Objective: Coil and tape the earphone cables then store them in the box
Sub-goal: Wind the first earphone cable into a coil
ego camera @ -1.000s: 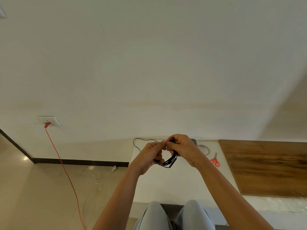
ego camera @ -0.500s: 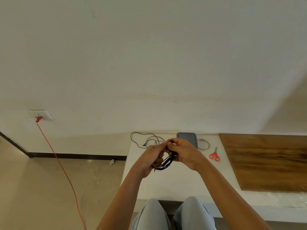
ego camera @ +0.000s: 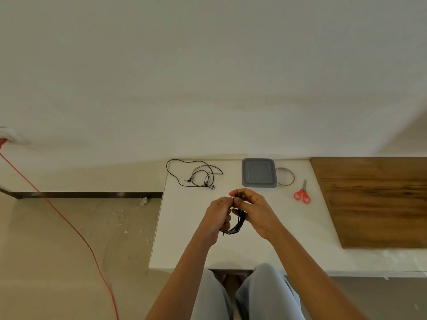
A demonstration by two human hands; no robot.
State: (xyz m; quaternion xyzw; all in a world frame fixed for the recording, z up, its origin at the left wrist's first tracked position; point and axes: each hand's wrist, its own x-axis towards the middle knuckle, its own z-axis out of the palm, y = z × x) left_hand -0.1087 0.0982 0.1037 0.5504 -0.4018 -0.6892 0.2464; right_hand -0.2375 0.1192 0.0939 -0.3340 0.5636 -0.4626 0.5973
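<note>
Nearest the camera, the person's knees (ego camera: 249,294) in pale blue trousers sat under the near edge of the white table (ego camera: 184,241), and both bare forearms reached forward over it. Above the middle of the table the left hand (ego camera: 217,218) and the right hand (ego camera: 256,213) met around a coiled black earphone cable (ego camera: 236,224). The left hand's fingers were curled shut around the left side of the coil, and the right hand's thumb and fingers were pinched on its top and right side. The lower loops of the coil hung down between the two palms, clear of the table top. Whether any tape was on the coil could not be told.

Farther back and to the right, a pair of red-handled scissors (ego camera: 302,192) lay flat on the table, just beside a wooden board (ego camera: 374,202) that covered the right part of the surface. Beyond the hands, a grey box (ego camera: 258,173) sat near the back edge, with a thin ring (ego camera: 286,176) that looked like a tape roll touching its right side. To the left of the box, well apart from it, a second black earphone cable (ego camera: 196,174) lay loose and uncoiled on the table. On the floor to the left, a red cord (ego camera: 69,222) ran up to a wall socket (ego camera: 11,137).
</note>
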